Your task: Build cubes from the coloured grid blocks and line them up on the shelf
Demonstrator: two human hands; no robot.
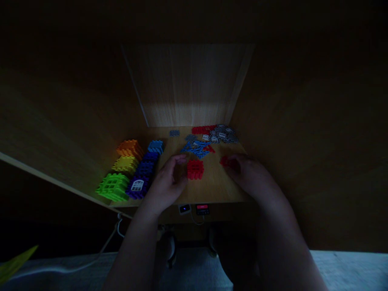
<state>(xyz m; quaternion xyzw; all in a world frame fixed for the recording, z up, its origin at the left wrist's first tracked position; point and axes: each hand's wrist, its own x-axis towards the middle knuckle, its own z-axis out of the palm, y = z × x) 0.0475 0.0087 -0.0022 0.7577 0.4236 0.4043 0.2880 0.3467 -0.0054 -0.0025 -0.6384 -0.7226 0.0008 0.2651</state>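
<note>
A short stack of red interlocking plastic tiles (195, 169) stands on the wooden board in front of me. Just left of it is my left hand (171, 180), fingers curved and apart, with nothing between them. My right hand (242, 167), at the right side of the board, pinches a red tile (224, 161) that is partly covered by the fingers. Behind the stack lies a loose heap of blue tiles (197, 148) with some red tiles (209, 149) mixed in.
On the left stand stacks of orange (130, 148), yellow (125, 163), green (113, 186), purple (138, 186) and blue tiles (155, 146). Grey tiles (224, 134) are heaped at the back right beside a red row (201, 130). Wooden walls enclose the board; two small devices (202, 209) sit below its front edge.
</note>
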